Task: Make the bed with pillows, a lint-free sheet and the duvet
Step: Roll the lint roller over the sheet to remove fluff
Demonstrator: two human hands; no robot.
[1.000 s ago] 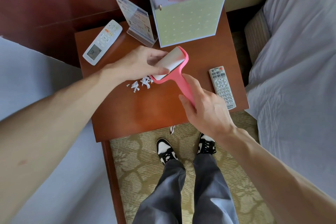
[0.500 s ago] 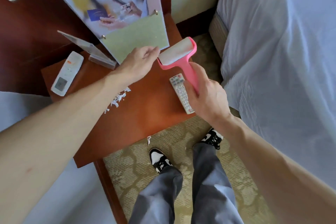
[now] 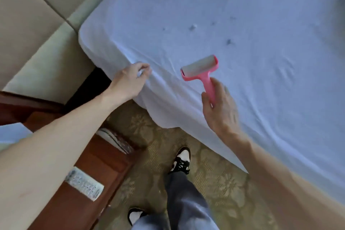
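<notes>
Right hand (image 3: 220,110) grips roller (image 3: 200,70) by its handle, head low over sheet (image 3: 270,84); contact unclear. Left hand (image 3: 128,80) curled at bed edge, seemingly pinching a fold. Beyond: lint specks (image 3: 228,41) uncleared. Sheet laid; rolling, pillows, duvet likely remain.

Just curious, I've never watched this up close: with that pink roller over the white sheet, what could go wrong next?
1. The lint specks lie scattered on the sheet, well beyond the lint roller; a quick pass may miss some.
2. The sheet is loose and wrinkled by the left hand, which seems to pinch it; rolling could bunch it further.
3. The right hand holds only the handle's lower end; that grip might slip.
</notes>
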